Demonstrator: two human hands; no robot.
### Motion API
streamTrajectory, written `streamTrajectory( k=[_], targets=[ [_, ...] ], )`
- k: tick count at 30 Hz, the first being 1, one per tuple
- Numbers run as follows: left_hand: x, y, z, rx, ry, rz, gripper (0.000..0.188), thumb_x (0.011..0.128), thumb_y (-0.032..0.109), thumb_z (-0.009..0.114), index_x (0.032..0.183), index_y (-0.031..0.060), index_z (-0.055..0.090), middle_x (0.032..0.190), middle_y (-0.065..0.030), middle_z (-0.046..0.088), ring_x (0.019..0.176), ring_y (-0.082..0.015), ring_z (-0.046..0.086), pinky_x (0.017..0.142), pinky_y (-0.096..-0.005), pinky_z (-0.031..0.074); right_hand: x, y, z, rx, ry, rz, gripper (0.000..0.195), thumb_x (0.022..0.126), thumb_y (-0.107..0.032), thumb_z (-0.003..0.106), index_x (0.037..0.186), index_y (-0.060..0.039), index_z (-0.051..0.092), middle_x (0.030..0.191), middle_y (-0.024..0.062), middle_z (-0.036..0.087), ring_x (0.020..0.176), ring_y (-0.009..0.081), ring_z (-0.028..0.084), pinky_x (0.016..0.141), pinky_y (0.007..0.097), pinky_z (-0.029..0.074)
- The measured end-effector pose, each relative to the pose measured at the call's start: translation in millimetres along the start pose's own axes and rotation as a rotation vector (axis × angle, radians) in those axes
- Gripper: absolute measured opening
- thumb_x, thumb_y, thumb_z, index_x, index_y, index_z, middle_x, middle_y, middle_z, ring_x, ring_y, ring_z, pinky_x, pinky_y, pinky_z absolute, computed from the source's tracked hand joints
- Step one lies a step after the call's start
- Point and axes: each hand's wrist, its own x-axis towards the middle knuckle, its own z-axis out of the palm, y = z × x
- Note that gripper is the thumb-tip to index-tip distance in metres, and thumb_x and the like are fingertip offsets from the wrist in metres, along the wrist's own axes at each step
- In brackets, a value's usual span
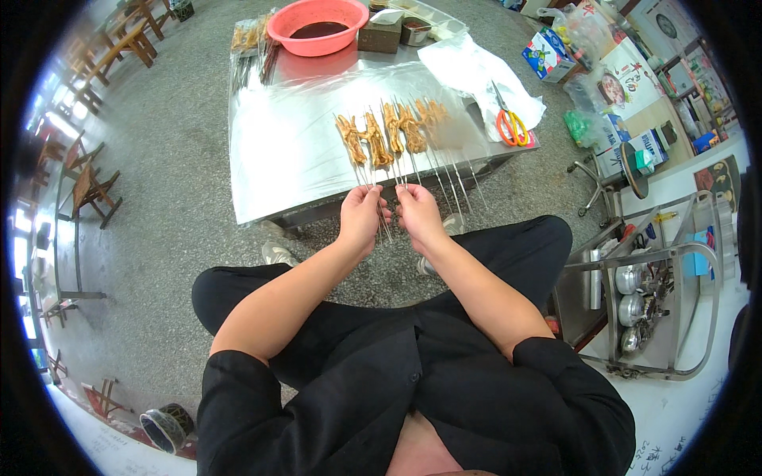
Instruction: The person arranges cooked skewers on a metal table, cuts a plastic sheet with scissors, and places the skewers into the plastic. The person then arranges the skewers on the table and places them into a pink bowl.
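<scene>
Just off the near edge of a metal table (286,160), my left hand (359,215) grips the lower ends of several thin metal skewers (384,221). Close beside it, my right hand (421,215) pinches more skewers between thumb and fingers. Threaded on their far ends are brown pieces of meat (377,143) that look like chicken feet, held just over the tabletop. To their right are more skewered pieces (431,113), partly hazy, with bare skewer shafts (458,181) reaching past the table edge. Thin clear plastic (315,89) covers much of the tabletop.
At the table's back stand a pink basin (286,25) of dark liquid and more filled skewers (250,37). Scissors (511,122) with red and yellow handles lie on a white plastic bag (470,71) at the right. A metal rack (667,253) stands near my right side.
</scene>
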Motion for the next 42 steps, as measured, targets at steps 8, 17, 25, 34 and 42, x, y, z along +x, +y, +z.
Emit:
streamTrajectory(
  k=[8, 17, 25, 34, 42],
  targets=[
    [1, -1, -1, -0.035, -0.031, 0.103, 0.015, 0.110, 0.016, 0.054, 0.115, 0.0033, 0.061, 0.087, -0.0028, 0.061, 0.067, -0.0108, 0.058, 0.063, -0.0260, 0.052, 1, -4, 10, 0.011, -0.045, -0.157, 0.018, 0.108, -0.022, 0.060, 0.115, -0.0048, 0.062, 0.077, -0.0039, 0.054, 0.063, 0.0035, 0.047, 0.050, 0.0221, 0.036],
    [7, -10, -21, 0.082, 0.006, 0.020, 0.022, 0.113, 0.023, 0.048, 0.117, 0.0068, 0.062, 0.080, 0.0027, 0.057, 0.061, -0.0078, 0.050, 0.056, -0.0242, 0.044, 17, 9, 5, 0.004, -0.036, -0.099, 0.023, 0.110, -0.018, 0.055, 0.119, 0.0013, 0.064, 0.100, 0.0046, 0.067, 0.082, 0.0109, 0.062, 0.067, 0.0277, 0.053],
    [3, -5, -14, -0.001, -0.025, -0.008, 0.018, 0.111, 0.022, 0.051, 0.111, 0.0070, 0.061, 0.078, 0.0021, 0.055, 0.056, -0.0055, 0.044, 0.047, -0.0252, 0.037, 11, 12, 8, -0.018, 0.014, -0.282, 0.032, 0.113, -0.016, 0.045, 0.128, 0.0070, 0.062, 0.109, 0.0110, 0.069, 0.098, 0.0160, 0.067, 0.087, 0.0317, 0.059],
    [13, -8, -8, -0.162, -0.045, -0.185, 0.029, 0.105, 0.030, 0.050, 0.108, 0.0035, 0.060, 0.095, -0.0057, 0.068, 0.065, -0.0096, 0.052, 0.056, -0.0263, 0.042, 5, 16, -8, -0.191, -0.014, -0.345, 0.036, 0.115, -0.015, 0.040, 0.136, 0.0088, 0.056, 0.128, 0.0170, 0.066, 0.116, 0.0226, 0.067, 0.101, 0.0359, 0.057],
    [10, -10, -12, -0.041, -0.016, -0.125, 0.016, 0.102, 0.025, 0.066, 0.103, 0.0093, 0.063, 0.088, -0.0001, 0.065, 0.058, -0.0074, 0.049, 0.052, -0.0242, 0.038, 1, 9, -22, -0.050, -0.064, -0.172, 0.038, 0.115, -0.016, 0.038, 0.142, 0.0067, 0.050, 0.123, 0.0196, 0.069, 0.111, 0.0253, 0.071, 0.093, 0.0354, 0.060]
  ],
)
